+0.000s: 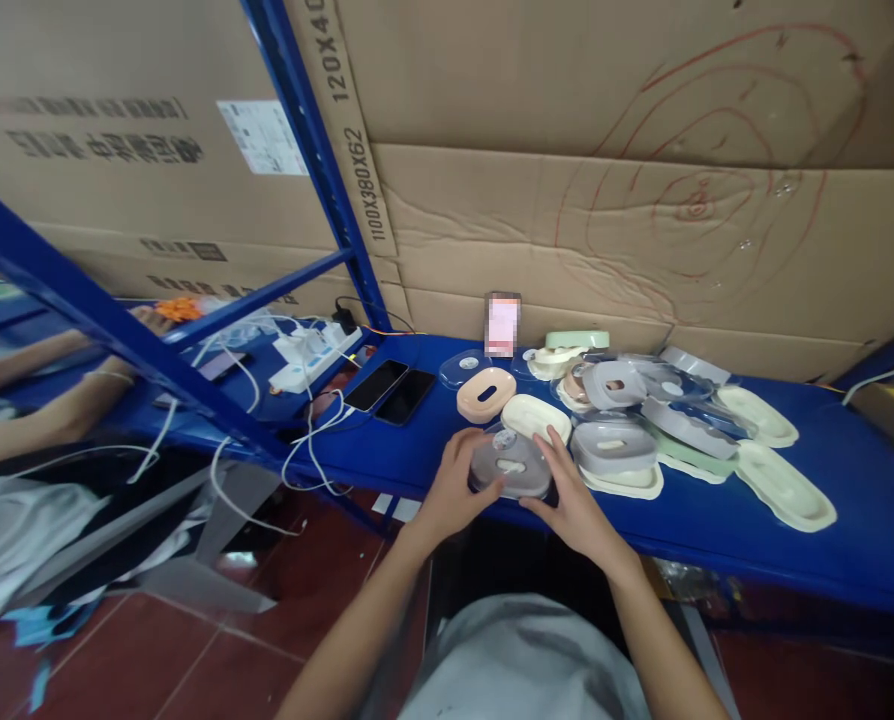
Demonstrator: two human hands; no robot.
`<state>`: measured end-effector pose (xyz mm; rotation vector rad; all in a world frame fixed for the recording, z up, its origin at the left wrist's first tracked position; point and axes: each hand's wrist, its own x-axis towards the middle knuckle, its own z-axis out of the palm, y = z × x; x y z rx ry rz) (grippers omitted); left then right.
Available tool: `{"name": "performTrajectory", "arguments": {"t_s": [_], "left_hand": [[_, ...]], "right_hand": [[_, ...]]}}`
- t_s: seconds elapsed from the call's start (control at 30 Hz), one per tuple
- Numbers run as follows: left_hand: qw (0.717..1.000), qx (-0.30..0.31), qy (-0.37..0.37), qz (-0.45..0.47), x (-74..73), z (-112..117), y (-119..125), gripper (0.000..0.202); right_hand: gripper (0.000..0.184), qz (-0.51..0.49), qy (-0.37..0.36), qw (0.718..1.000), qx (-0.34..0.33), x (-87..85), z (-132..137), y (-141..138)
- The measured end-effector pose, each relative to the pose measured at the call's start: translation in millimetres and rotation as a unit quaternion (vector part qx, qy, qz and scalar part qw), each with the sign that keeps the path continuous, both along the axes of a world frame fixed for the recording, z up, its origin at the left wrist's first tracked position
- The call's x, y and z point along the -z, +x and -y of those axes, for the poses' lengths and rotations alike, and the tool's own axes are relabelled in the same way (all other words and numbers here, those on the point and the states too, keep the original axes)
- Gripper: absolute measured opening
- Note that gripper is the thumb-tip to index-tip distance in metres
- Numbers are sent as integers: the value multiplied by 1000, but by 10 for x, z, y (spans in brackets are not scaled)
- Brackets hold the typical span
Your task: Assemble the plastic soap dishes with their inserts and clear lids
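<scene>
At the front edge of the blue shelf, a grey oval plastic case [518, 485] with a slot in its middle lies under what looks like a clear lid bearing a round sticker. My left hand [456, 485] curves around its left side, thumb at the near rim. On the opposite side my right hand [578, 500] grips it, fingers reaching over the edge of a cream oval tray [535, 412] just behind. Beyond that sits a peach oval piece [486, 395] with a dark slot. A grey slotted piece [613, 447] rests on a cream tray right of my right hand.
More grey, cream and green pieces and clear lids are piled on the blue shelf [852, 560] to the right. Two dark phones [404, 397] lie left, near a white power strip [316, 365] with tangled cables. Another person's arms [79, 410] are beyond the blue post.
</scene>
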<state>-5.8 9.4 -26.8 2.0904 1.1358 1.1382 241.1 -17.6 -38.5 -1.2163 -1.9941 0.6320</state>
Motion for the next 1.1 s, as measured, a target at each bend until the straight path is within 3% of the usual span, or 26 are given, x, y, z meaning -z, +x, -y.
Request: {"name": "performTrajectory", "arguments": {"t_s": [0.17,0.37,0.5,0.67,0.8,0.93,1.1], "left_hand": [[995,101,6,-2,-86,-51,-175,38],[987,161,8,-12,-129,-112,-129,39],[989,146,0,-20,-102,-90,-67,55],[995,45,-48,-81,5,-22,-83,85],[994,50,-62,-76,42,-2,-125,83],[994,70,-53,-68,14,-5,-150,77],[994,75,-45,-70,-16,7,-175,76]], "right_hand": [[99,-14,-2,1000,-21,-20,-7,27],[84,-26,-22,997,-71,-43,-4,57],[76,-23,-41,997,-66,-37,3,47],[69,3,-44,998,-51,-72,21,14],[73,34,-37,997,-51,-106,35,-10],[69,64,14,997,-29,-107,79,-37],[77,124,64,990,-13,-119,148,-74]]}}
